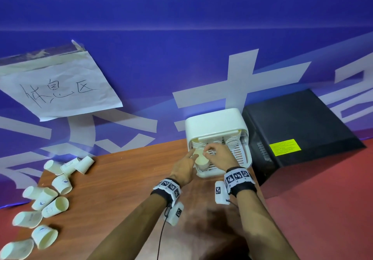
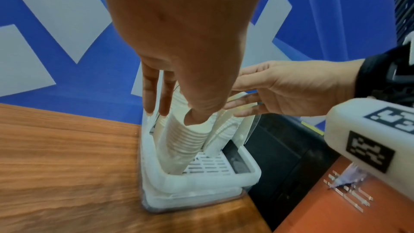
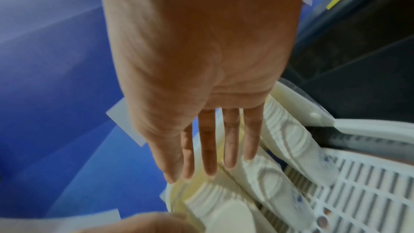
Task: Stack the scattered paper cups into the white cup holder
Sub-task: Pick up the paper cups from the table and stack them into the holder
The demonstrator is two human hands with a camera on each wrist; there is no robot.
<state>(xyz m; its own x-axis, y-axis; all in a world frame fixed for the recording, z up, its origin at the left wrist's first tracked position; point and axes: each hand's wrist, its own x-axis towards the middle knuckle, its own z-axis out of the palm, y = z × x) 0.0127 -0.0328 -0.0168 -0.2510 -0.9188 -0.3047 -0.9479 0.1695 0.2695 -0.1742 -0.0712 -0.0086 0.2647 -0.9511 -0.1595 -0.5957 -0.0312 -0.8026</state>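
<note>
Head camera high, facing forward and down over counter (image 1: 121, 179), both wrist cameras close, facing along fingers (image 3: 208, 148), all sharing cup holder (image 1: 214, 122).

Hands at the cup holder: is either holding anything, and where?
The left hand holds the cup stack by its upper end; the right hand grips nothing, fingers straight.

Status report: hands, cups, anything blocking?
Left hand holds cup stack in holder. Right hand open over it. Loose cups remain. Nothing blocking.
</note>
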